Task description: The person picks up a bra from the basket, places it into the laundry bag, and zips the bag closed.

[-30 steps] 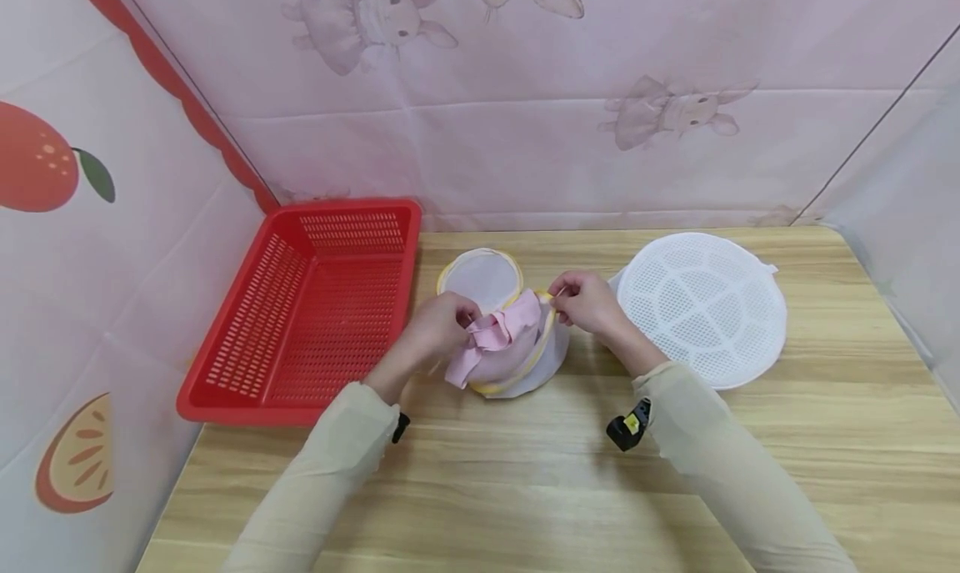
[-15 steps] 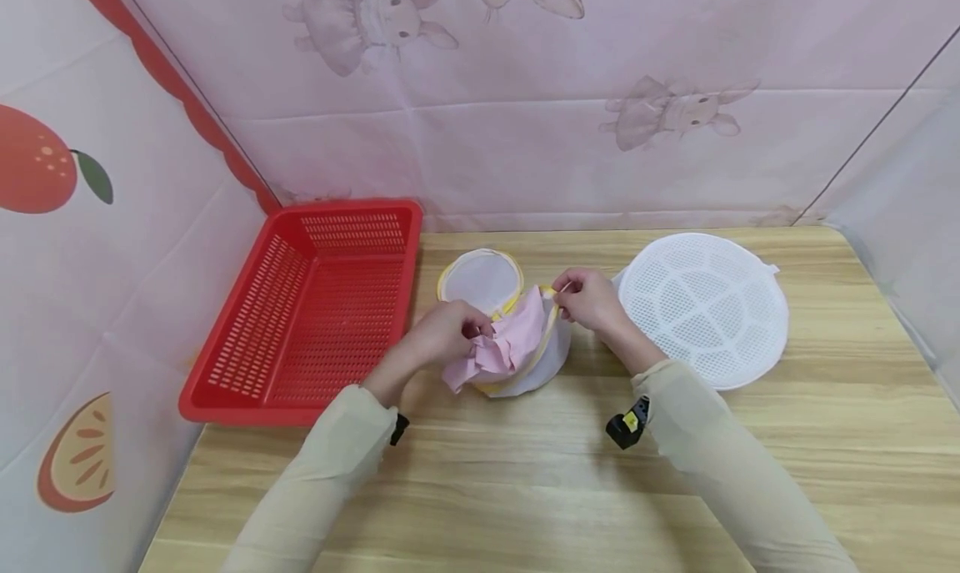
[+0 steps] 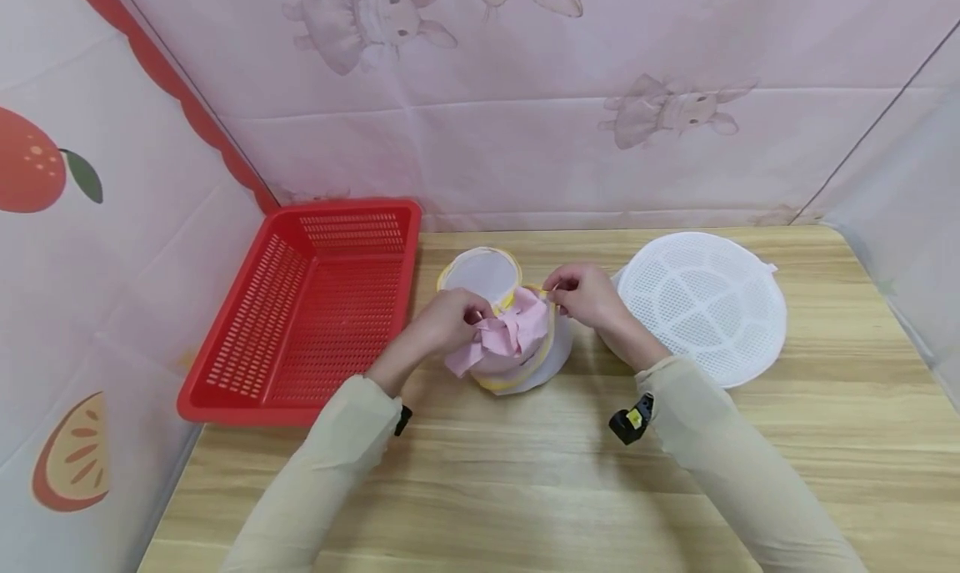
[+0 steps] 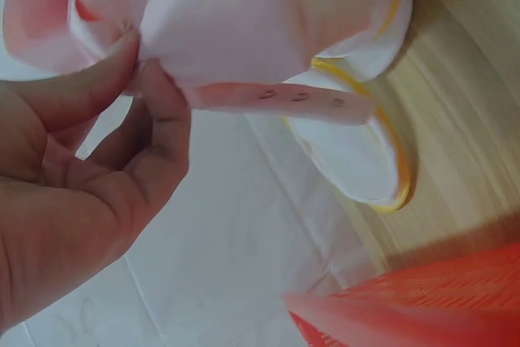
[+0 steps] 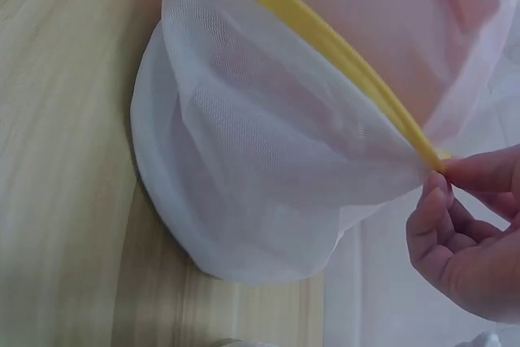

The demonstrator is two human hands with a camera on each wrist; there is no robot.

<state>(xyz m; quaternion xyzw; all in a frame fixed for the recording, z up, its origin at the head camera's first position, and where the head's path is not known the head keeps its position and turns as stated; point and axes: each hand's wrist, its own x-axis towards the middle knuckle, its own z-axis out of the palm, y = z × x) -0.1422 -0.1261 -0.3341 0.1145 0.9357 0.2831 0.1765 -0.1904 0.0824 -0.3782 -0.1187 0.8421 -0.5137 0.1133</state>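
Observation:
A pink bra (image 3: 517, 323) lies bunched in the mouth of a small white mesh laundry bag (image 3: 557, 354) with yellow zip trim. My left hand (image 3: 450, 319) pinches the bra's fabric between thumb and forefinger. Close up in the left wrist view, a strip of the bra's band (image 4: 276, 99) with small metal loops sticks out beside that hand. With thumb and fingertips my right hand (image 3: 587, 296) pinches the yellow zip edge (image 5: 349, 50) of the bag. The round mesh lid (image 3: 480, 274) is folded back on the far side. Part of the bra is hidden inside the bag.
On the left stands a red plastic basket (image 3: 408, 289) with slotted walls. To the right lies a larger round white mesh bag (image 3: 701, 306). Fabric walls with printed rabbits and fruit enclose the back and sides of the wooden table (image 3: 525, 490).
My left hand has shifted slightly, and the bra's fabric has spread and refolded over the bag's mouth. My right hand stays at the zip edge, nearly unmoved.

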